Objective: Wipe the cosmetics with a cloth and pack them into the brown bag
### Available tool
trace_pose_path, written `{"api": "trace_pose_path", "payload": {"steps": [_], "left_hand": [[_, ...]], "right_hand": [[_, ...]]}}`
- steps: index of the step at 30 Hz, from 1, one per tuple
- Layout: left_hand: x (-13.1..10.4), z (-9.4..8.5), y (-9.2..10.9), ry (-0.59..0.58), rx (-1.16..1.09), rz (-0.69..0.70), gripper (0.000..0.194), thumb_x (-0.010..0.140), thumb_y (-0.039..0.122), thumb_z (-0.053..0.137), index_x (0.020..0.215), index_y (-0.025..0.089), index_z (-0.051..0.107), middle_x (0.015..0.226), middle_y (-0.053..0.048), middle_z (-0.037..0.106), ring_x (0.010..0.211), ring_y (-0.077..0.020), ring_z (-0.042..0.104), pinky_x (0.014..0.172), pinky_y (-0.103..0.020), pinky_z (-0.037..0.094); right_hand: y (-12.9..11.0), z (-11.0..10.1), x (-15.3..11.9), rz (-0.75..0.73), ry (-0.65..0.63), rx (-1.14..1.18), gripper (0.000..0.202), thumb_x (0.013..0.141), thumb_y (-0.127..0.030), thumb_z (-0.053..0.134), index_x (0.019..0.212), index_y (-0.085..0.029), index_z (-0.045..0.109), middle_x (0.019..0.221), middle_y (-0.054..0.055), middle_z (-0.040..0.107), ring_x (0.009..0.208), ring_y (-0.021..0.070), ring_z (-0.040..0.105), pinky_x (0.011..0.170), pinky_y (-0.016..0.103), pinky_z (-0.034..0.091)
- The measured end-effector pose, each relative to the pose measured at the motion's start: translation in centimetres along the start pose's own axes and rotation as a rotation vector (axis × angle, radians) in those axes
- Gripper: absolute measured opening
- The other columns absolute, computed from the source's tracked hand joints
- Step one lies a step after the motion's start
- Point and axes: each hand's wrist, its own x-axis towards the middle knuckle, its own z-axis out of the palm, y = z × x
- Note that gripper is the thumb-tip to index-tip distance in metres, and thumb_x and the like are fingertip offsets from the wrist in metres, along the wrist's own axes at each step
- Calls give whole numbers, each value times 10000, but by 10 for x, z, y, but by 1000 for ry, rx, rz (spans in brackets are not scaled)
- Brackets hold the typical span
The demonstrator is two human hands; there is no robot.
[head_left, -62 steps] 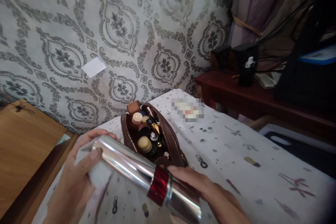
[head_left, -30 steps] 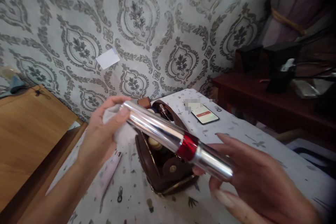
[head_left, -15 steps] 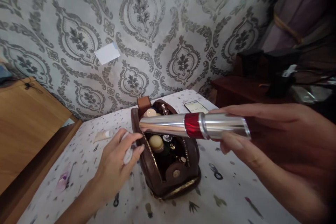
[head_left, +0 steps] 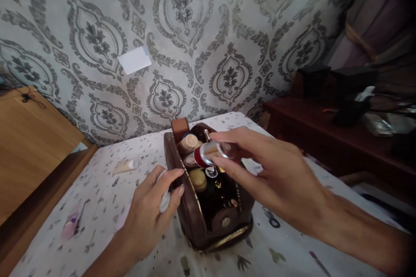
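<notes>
A brown leather bag [head_left: 191, 225] stands unzipped on the patterned white cloth, with several bottles and jars inside. My right hand [head_left: 276, 173] grips the end of a silver tube with a red band [head_left: 212, 152], whose far end is down in the bag's opening. Beside the tube lie a beige-capped bottle [head_left: 188, 143] and a yellowish-lidded jar [head_left: 197, 179]. My left hand [head_left: 149, 207] is at the bag's left edge, thumb and fingers curled round a whitish object [head_left: 165, 199], mostly hidden by the fingers.
On the cloth [head_left: 107, 207] at left lie a beige tube [head_left: 125, 166] and a pinkish-purple item [head_left: 70, 224]. A wooden cabinet [head_left: 35, 138] stands far left, a dark red table [head_left: 292, 117] at right. White paper [head_left: 134, 59] is on the wall.
My right hand has moved left and tipped the silver tube, lowering its far end into the bag. My left hand stays by the bag's edge. The phone behind the bag is now hidden.
</notes>
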Motion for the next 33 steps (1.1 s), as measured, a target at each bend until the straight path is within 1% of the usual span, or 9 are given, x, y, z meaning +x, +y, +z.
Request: {"api": "trace_pose_path", "payload": {"steps": [3, 7, 9, 13, 16, 19, 22, 27, 33], "left_hand": [[0, 0, -1, 5, -15, -6, 240, 984, 242, 466, 1205, 257, 558, 911, -30, 582, 824, -158, 611, 710, -265, 484], [-1, 0, -2, 23, -39, -11, 242, 974, 243, 480, 1196, 253, 576, 890, -28, 581, 798, -162, 603, 698, -268, 484], [-2, 1, -3, 32, -52, -13, 247, 971, 238, 485, 1199, 261, 576, 900, -27, 589, 805, -163, 604, 705, -269, 485], [-3, 2, -4, 31, -70, -31, 243, 972, 249, 489, 1199, 267, 574, 918, -26, 592, 831, -165, 603, 737, -277, 477], [-3, 3, -4, 15, -104, -51, 237, 979, 252, 479, 1199, 264, 566, 926, -24, 580, 838, -160, 596, 751, -281, 466], [-3, 4, -4, 19, -133, -57, 235, 986, 254, 469, 1202, 268, 561, 937, -24, 576, 863, -159, 590, 768, -283, 459], [-2, 5, -3, 18, -171, -66, 227, 989, 269, 466, 1192, 272, 568, 958, -26, 582, 904, -164, 592, 795, -289, 459], [-2, 7, -2, 5, -218, -112, 235, 993, 295, 454, 1190, 269, 579, 985, -36, 587, 946, -182, 598, 831, -310, 463], [-5, 7, -3, 8, -228, -127, 250, 989, 316, 457, 1198, 265, 585, 992, -47, 589, 958, -196, 587, 843, -321, 461]], "right_hand": [[9, 17, 9, 41, -111, 47, 182, 951, -213, 535, 1090, -212, 652, 869, 18, 672, 749, 148, 634, 699, 263, 522], [15, 33, 19, 12, -181, 2, 263, 929, -136, 534, 1155, -195, 655, 1003, 65, 619, 842, 157, 619, 702, 259, 512], [13, 37, 23, -12, -230, -51, 263, 922, -117, 534, 1137, -188, 668, 1011, 73, 602, 842, 159, 614, 708, 261, 507], [4, 38, 31, -15, -413, -142, 215, 952, -122, 508, 1085, -176, 667, 1018, 72, 633, 829, 159, 630, 741, 264, 487], [0, 36, 35, 16, -503, -295, 187, 959, -136, 516, 1075, -165, 660, 1022, 81, 657, 849, 182, 648, 705, 266, 449], [2, 34, 34, 48, -509, -468, 186, 946, -139, 546, 1110, -161, 630, 974, 79, 680, 843, 212, 657, 631, 276, 383], [4, 31, 30, 50, -508, -524, 254, 924, -132, 579, 1173, -179, 593, 951, 65, 692, 842, 229, 660, 601, 281, 336], [0, 26, 27, 26, -533, -497, 326, 934, -104, 533, 1247, -192, 554, 936, 48, 693, 803, 215, 647, 614, 289, 341], [5, 23, 22, -49, -468, -483, 306, 919, -102, 565, 1210, -201, 556, 890, 46, 684, 866, 217, 616, 686, 282, 396]]}}
